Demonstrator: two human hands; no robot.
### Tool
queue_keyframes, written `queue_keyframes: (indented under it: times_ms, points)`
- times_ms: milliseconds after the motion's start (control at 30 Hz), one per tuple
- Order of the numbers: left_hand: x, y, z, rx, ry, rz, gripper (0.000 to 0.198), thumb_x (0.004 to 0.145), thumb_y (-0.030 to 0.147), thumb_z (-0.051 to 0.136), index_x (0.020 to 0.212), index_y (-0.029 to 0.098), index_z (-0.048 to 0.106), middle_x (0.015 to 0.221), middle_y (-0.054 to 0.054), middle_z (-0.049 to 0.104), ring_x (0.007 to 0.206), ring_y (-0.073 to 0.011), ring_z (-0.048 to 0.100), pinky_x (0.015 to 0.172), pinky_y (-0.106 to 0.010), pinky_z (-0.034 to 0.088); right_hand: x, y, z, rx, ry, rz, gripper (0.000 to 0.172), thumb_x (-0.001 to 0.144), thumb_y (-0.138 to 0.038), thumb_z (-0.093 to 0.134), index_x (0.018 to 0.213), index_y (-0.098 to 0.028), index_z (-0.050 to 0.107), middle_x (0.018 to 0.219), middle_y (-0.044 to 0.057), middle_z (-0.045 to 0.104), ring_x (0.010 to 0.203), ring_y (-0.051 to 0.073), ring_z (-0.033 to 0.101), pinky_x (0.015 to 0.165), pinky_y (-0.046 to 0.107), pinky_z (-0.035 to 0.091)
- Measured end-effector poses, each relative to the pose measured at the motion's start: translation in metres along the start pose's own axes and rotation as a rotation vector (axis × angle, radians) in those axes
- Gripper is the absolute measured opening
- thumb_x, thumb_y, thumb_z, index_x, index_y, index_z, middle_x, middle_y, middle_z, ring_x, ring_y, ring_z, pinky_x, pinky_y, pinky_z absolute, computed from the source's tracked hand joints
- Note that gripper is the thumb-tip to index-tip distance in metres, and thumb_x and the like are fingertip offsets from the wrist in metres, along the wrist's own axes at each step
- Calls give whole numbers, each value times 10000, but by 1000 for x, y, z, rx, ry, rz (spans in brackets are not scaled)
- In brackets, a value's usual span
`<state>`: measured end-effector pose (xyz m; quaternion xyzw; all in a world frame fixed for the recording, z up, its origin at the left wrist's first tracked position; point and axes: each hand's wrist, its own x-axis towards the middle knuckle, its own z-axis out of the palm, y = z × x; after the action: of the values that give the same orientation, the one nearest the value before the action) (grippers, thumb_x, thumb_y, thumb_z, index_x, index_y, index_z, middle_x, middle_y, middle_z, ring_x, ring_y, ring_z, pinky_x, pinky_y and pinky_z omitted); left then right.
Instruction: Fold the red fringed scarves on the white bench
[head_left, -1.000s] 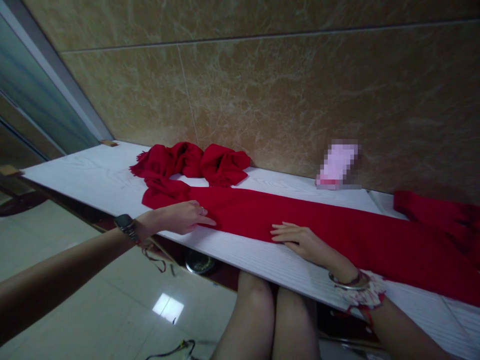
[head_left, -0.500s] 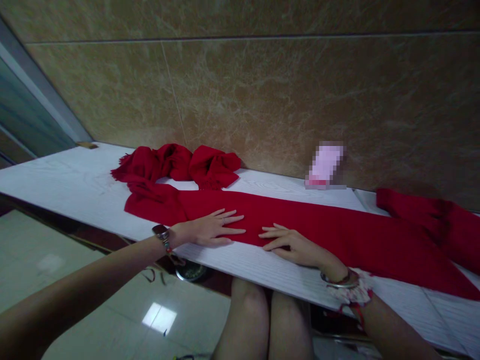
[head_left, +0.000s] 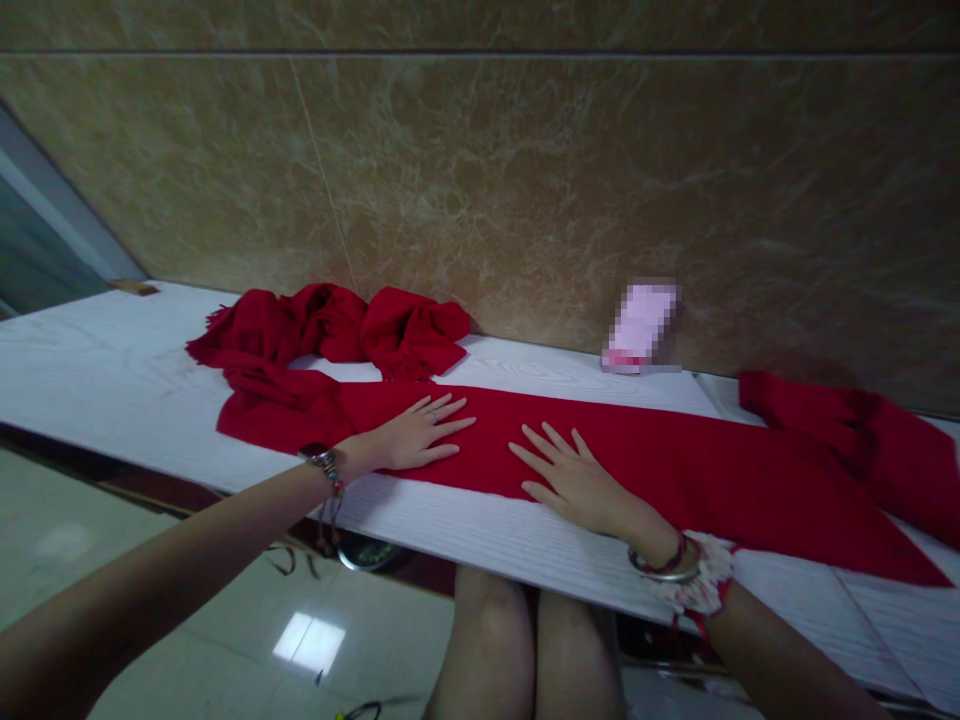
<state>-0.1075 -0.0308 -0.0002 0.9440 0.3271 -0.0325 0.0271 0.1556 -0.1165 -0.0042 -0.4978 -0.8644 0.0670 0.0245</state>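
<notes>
A long red scarf (head_left: pixel 675 460) lies spread across the white table, its left part bunched up. My left hand (head_left: pixel 420 432) rests flat on it, fingers spread and pointing right. To the right of that, my right hand (head_left: pixel 574 480) also lies on the cloth with its fingers spread toward the upper left. Both hands are open and grip nothing. At the back left, a crumpled red fabric heap (head_left: pixel 330 325) with fringed ends sits against the wall; whether it joins the spread part I cannot tell.
More red cloth (head_left: pixel 855 420) lies folded at the right back. A pink blurred object (head_left: pixel 641 325) leans at the wall. The white table (head_left: pixel 97 370) is narrow, between a brown marbled wall (head_left: pixel 480 180) and my knees (head_left: pixel 491 630). Below its edge is a round dish-like thing (head_left: pixel 367 553).
My right hand has moved up farther onto the scarf and its fingers have spread and flattened. My left hand has shifted slightly up and stays flat. The camera view has shifted a little.
</notes>
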Motion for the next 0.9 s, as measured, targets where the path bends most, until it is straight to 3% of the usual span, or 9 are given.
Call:
queue_keyframes:
  times_ms: [167,267,333,400,600,767,900]
  points:
    - [1,1,-5,65,1,25,485,902,451,303,1342,248,310,1438,-85,232,1315,-259,171,1042,-448,160,1,6,-13,77,-105,-1,591,867,-559,224,1386,-278,193,1463,41,154,1331,274,71,1040,553,97]
    - [14,8,-11,125,103,21,441,915,410,289,1302,222,386,1399,-102,314,1300,-246,221,1041,-418,187,13,12,-26,84,-24,127,646,862,-569,209,1399,-214,159,1468,63,121,1335,263,37,1045,542,96]
    - [28,11,-14,158,184,-46,441,913,388,307,1301,195,387,1401,-123,303,1299,-260,216,1033,-428,202,25,14,-30,38,56,223,677,856,-567,233,1399,-168,167,1467,89,111,1335,275,25,1043,548,87]
    - [45,8,-17,160,197,-128,443,898,363,360,1297,173,388,1380,-138,334,1283,-278,250,1013,-444,234,35,15,-28,11,56,256,696,847,-573,257,1395,-149,185,1463,104,127,1333,294,43,1036,558,102]
    - [70,-26,-38,31,-28,-173,338,780,267,545,1088,129,564,1062,-110,597,950,-203,554,799,-256,408,44,11,-8,-41,4,247,672,851,-572,225,1382,-161,239,1453,98,176,1320,317,123,1024,572,126]
    - [65,-53,-56,-60,-153,-124,243,713,331,580,862,141,608,810,-28,608,717,-151,534,636,-209,386,42,11,-6,-60,35,249,667,852,-562,234,1376,-149,256,1447,101,195,1316,317,143,1025,566,139]
    - [59,-70,-56,-160,-179,-87,249,696,367,567,810,146,581,728,7,572,619,-112,479,555,-183,353,42,12,-6,-55,39,241,663,850,-562,238,1376,-159,259,1447,92,201,1316,317,145,1024,567,142]
